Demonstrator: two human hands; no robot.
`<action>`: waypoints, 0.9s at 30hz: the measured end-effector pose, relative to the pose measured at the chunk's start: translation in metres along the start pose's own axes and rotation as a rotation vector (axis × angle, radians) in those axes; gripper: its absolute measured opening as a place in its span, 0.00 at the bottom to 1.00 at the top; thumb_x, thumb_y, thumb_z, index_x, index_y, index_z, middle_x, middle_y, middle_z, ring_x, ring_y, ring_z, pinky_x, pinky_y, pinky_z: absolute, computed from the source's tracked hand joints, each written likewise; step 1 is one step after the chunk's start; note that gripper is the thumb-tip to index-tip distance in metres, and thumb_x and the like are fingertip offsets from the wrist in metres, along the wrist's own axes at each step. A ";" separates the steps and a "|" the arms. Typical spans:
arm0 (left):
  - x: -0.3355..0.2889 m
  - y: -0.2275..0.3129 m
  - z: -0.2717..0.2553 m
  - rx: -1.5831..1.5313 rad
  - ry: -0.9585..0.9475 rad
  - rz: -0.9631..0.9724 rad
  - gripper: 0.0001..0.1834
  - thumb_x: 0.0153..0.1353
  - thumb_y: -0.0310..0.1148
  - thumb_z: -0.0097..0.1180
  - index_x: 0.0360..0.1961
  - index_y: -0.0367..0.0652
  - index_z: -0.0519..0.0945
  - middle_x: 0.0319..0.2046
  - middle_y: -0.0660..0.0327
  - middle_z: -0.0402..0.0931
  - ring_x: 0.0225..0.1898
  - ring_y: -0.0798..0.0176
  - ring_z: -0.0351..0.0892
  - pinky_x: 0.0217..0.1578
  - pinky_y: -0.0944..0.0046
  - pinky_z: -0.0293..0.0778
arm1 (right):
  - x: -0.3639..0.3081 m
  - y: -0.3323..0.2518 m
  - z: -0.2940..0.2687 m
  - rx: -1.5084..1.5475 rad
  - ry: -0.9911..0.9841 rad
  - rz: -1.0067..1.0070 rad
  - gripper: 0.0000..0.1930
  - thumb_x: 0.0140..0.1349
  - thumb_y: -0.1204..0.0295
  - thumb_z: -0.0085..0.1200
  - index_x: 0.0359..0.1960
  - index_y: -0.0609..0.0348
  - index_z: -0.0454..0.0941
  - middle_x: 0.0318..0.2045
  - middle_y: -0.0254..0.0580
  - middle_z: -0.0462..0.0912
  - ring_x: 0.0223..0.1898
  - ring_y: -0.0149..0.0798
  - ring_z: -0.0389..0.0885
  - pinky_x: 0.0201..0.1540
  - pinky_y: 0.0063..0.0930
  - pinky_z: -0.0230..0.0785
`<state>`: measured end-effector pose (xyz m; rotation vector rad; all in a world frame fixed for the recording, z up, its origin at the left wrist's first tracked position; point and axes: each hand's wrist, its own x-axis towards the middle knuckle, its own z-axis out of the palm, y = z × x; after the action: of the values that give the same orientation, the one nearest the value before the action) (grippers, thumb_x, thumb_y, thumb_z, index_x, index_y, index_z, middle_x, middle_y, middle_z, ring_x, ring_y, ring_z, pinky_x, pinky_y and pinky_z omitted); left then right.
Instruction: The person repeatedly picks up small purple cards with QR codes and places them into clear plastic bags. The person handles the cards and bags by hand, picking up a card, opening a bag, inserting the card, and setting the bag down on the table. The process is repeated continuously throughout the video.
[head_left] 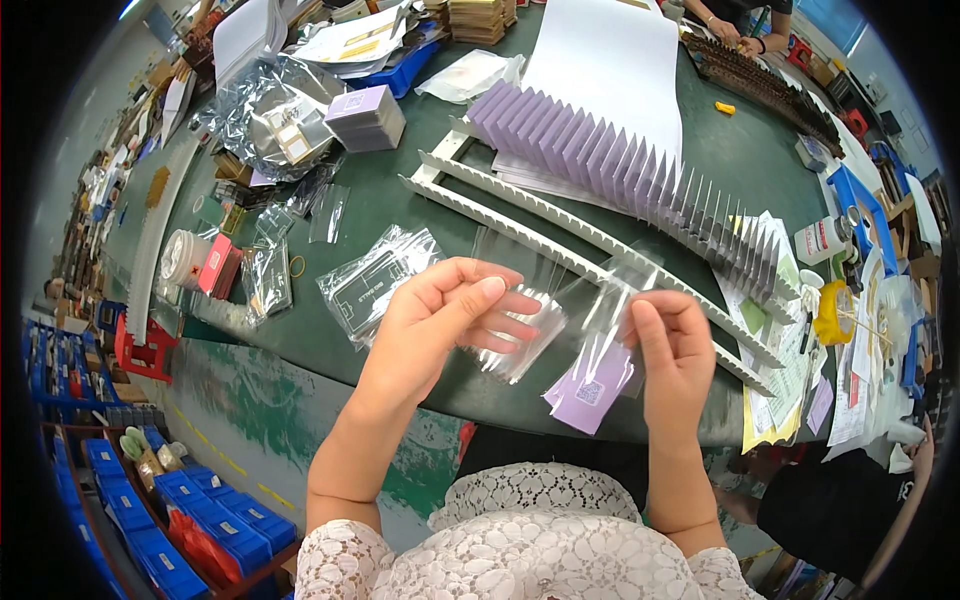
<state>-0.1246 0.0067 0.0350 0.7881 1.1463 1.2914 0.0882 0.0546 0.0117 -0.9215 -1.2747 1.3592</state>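
Bag [608, 310] (clear, contents unclear) in right hand [676, 348].

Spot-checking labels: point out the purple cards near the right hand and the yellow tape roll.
Purple cards [590, 390], head view: printed face of the top card.
Yellow tape roll [825, 314], head view: its left side.
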 end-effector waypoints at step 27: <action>-0.006 0.005 -0.009 -0.023 0.034 0.033 0.17 0.62 0.29 0.56 0.50 0.33 0.72 0.39 0.48 0.81 0.36 0.60 0.84 0.33 0.67 0.79 | 0.001 0.000 -0.015 -0.191 -0.049 -0.142 0.09 0.65 0.82 0.49 0.45 0.66 0.76 0.37 0.34 0.73 0.36 0.23 0.73 0.40 0.17 0.70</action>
<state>-0.1337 0.0005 0.0384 0.7733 1.1474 1.3476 0.1028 0.0589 0.0090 -0.9132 -1.4987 1.1699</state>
